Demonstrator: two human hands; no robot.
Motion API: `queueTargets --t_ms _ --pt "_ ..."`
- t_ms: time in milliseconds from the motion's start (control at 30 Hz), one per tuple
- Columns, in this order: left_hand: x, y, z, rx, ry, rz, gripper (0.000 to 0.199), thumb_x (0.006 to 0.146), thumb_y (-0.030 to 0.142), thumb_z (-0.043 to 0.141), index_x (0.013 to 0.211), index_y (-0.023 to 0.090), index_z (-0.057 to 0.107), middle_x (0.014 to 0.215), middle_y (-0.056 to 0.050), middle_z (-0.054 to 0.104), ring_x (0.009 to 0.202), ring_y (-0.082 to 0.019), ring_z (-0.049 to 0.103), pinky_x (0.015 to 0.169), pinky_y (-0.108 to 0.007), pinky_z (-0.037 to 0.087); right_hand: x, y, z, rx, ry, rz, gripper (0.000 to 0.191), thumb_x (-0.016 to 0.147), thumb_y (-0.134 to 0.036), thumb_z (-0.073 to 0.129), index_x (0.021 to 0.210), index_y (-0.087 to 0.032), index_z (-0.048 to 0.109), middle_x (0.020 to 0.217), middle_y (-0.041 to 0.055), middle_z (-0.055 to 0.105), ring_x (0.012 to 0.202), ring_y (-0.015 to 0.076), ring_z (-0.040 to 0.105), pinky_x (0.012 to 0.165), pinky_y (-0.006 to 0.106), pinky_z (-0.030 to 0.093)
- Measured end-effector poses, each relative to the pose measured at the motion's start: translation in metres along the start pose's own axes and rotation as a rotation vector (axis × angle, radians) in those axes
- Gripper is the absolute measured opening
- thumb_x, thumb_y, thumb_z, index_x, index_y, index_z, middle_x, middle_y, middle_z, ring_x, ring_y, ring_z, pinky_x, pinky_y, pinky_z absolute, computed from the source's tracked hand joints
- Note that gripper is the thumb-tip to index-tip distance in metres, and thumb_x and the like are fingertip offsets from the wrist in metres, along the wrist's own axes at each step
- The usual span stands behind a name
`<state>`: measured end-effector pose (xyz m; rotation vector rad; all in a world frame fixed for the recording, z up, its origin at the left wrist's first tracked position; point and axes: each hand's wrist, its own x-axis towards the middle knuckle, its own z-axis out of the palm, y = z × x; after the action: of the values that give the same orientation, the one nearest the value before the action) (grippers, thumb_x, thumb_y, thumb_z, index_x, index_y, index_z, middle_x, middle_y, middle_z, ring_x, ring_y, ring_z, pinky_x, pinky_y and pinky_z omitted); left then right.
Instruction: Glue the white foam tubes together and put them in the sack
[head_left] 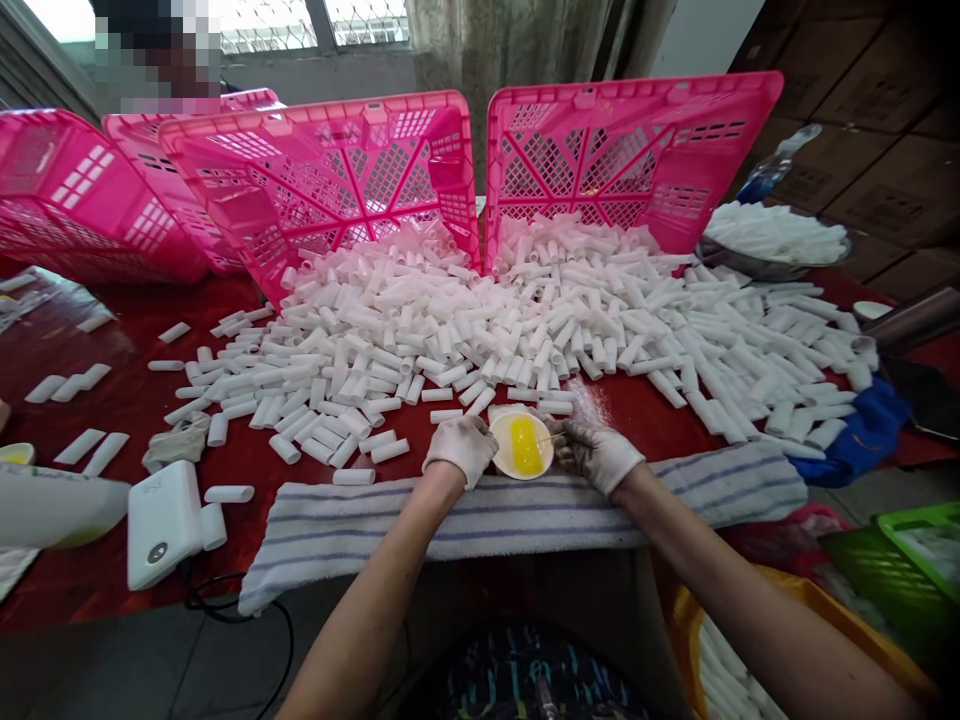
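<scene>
My left hand [463,449], in a whitish glove, is closed on the left rim of a small round dish [504,460] with bright yellow stuff [526,446] in it. On the dish's right side is my right hand [596,453], its glove stained dark at the fingers. Those fingers are pinched on a thin stick whose tip reaches over the dish. Beyond both hands a big heap of short white tubes [450,320] spreads over the red table [622,405]. Under my wrists lies a striped towel [525,520].
Pink baskets [630,140] lean behind the heap. A metal bowl [776,265] of white pieces stands back right, above a blue cloth [862,435]. At left are a white power bank [163,525] with a cable and loose tubes. A person's arm shows at left.
</scene>
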<state>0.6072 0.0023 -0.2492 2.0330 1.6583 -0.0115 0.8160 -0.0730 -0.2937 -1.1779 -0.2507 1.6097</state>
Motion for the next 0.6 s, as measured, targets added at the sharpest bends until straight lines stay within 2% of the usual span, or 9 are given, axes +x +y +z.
queueTargets --t_ms 67,233,367,433,500,600 --pt "0.001 0.000 0.001 0.006 0.004 -0.001 0.026 0.074 0.031 0.054 0.087 0.022 0.074 0.091 -0.010 0.075 0.092 -0.026 0.069 0.079 -0.032 0.049 -0.005 -0.005 -0.002 -0.060 0.047 -0.039 0.006 0.076 -0.017 0.070 0.078 -0.012 0.068 0.061 0.0060 0.065 0.048 0.0128 0.057 0.044 0.022 0.048" --pt "0.001 -0.002 0.002 0.005 0.004 -0.009 0.026 0.074 0.032 0.054 0.089 0.023 0.074 0.091 -0.009 0.075 0.090 -0.025 0.069 0.078 -0.032 0.049 -0.029 -0.023 -0.013 -0.128 0.181 -0.258 0.023 0.066 -0.027 0.080 0.081 -0.013 0.071 0.067 0.0067 0.068 0.053 0.0119 0.060 0.050 0.022 0.051" --pt "0.001 0.000 -0.001 0.012 -0.008 -0.009 0.027 0.074 0.032 0.055 0.090 0.022 0.075 0.093 -0.010 0.075 0.091 -0.025 0.068 0.079 -0.031 0.049 -0.035 -0.025 -0.003 -0.187 0.177 -0.372 0.035 0.061 -0.038 0.084 0.082 -0.013 0.070 0.067 0.0055 0.068 0.053 0.0128 0.061 0.049 0.023 0.051" --pt "0.001 0.001 -0.002 0.020 -0.013 -0.013 0.028 0.075 0.031 0.055 0.092 0.022 0.075 0.094 -0.010 0.075 0.092 -0.025 0.068 0.080 -0.031 0.049 -0.027 -0.019 0.009 -0.218 0.165 -0.375 0.036 0.060 -0.040 0.084 0.079 -0.013 0.069 0.062 0.0049 0.067 0.050 0.0132 0.060 0.045 0.023 0.050" --pt "0.001 0.002 -0.003 0.020 -0.020 -0.018 0.027 0.075 0.031 0.056 0.092 0.022 0.075 0.094 -0.010 0.075 0.091 -0.024 0.068 0.080 -0.030 0.049 -0.015 -0.012 0.018 -0.218 0.141 -0.317 0.031 0.062 -0.036 0.082 0.077 -0.012 0.068 0.059 0.0057 0.066 0.047 0.0140 0.059 0.044 0.024 0.050" --pt "0.001 0.002 -0.004 0.009 -0.023 -0.020 0.026 0.075 0.031 0.056 0.091 0.022 0.075 0.094 -0.008 0.075 0.090 -0.023 0.068 0.079 -0.029 0.049 0.003 -0.004 0.017 -0.160 0.062 -0.190 0.019 0.067 -0.028 0.075 0.073 -0.011 0.068 0.058 0.0081 0.066 0.046 0.0147 0.060 0.044 0.024 0.051"
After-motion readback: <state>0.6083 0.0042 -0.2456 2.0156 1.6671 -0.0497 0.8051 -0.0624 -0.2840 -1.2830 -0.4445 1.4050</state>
